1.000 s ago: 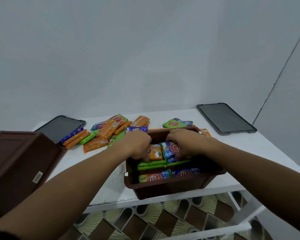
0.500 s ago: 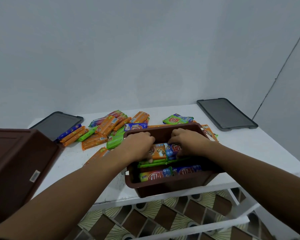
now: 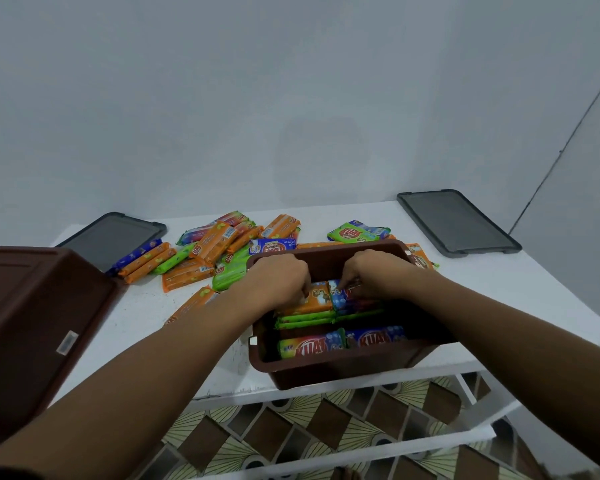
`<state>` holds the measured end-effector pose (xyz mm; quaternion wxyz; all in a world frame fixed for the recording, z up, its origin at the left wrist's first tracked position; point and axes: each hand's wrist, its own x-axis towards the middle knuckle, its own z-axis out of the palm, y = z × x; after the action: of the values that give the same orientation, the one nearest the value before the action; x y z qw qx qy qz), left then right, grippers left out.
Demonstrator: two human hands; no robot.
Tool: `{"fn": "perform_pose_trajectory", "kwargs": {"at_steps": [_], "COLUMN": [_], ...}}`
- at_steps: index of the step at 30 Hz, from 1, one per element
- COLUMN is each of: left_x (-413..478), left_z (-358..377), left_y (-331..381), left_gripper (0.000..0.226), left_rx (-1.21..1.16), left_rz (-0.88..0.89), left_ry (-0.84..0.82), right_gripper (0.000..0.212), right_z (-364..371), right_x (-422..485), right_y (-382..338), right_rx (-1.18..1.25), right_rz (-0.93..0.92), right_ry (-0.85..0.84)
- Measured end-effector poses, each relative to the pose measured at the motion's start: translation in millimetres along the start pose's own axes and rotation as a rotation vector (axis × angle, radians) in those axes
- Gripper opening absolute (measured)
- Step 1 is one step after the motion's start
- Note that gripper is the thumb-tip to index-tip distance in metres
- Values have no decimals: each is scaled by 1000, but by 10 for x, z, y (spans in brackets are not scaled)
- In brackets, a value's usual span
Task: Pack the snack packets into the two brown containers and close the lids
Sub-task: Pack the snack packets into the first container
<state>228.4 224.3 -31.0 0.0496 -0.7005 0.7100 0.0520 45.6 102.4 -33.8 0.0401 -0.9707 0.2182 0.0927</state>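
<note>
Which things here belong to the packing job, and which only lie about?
For the job: open brown container, second brown container, packets inside, loose packets, two lids, left hand, right hand.

Lying about: nothing; only the white table.

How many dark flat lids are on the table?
2. One lid lies at the far left, partly behind the left brown container. The other lid lies at the far right, near the wall. None seems hidden.
</note>
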Motion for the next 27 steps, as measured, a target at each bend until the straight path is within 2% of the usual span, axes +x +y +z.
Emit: {"fn": "perform_pose_trajectory", "kwargs": {"at_steps": [4,8,11,14,17,21,27], "left_x": [49,71,84,133,170,252,490], "left_z": [-17,-68,-179,-286,-374,-468,-623], "left_y": [11,-37,-115,-162,-183,-267,-489], "left_gripper": [24,29,20,15,10,7,5], "left_rx": [46,-49,-237,-322,-404,-525,-593], "left_rz": [33,59,36,15,9,-28,-164], "left_ry": [-15,-60,18,130,128,140,283], "right_gripper": [32,36,33,26,21,18,13], "right_z": [-30,-87,-189,-306,-436,-584,-750], "right_x": [43,46,50,66,110,234,518], "right_y": [-36,-7,45,100,158,286,540], "right_rx": [-11,19,90,187,236,307,337], "right_rz": [-6,-16,6,22,1,8,66], "right_ry": [-14,-29,66,188,272,323,371]}}
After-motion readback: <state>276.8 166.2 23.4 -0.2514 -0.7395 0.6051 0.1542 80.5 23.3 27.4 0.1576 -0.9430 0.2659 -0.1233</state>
